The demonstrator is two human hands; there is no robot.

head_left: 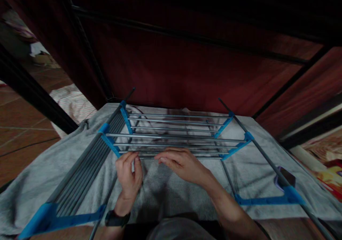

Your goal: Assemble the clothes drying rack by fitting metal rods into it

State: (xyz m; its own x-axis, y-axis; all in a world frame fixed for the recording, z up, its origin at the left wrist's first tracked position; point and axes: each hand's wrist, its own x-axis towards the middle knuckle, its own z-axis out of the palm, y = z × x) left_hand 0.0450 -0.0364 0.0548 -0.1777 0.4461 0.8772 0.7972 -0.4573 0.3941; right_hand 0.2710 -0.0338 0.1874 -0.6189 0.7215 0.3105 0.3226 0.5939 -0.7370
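Note:
A folding clothes drying rack (235,149) with grey metal rods and blue plastic corner pieces stands on a grey blanket (171,190) in front of me. My left hand (129,172), with a dark watch (117,219) on its wrist, is at the left end of the nearest middle rods. Its fingers are curled, with thumb and index tips close together at the lowest rod. To its right, my right hand (184,164) reaches over the same lower rods, fingers bent and held together, thumb underneath. The fingertips partly hide the rods.
Dark red panels (187,79) in a black frame rise behind the rack. A dark object with a purple edge (285,177) lies on the blanket at right. Striped cloth (72,102) lies on the tiled floor (24,126) at left. Colourful packaging (332,177) sits far right.

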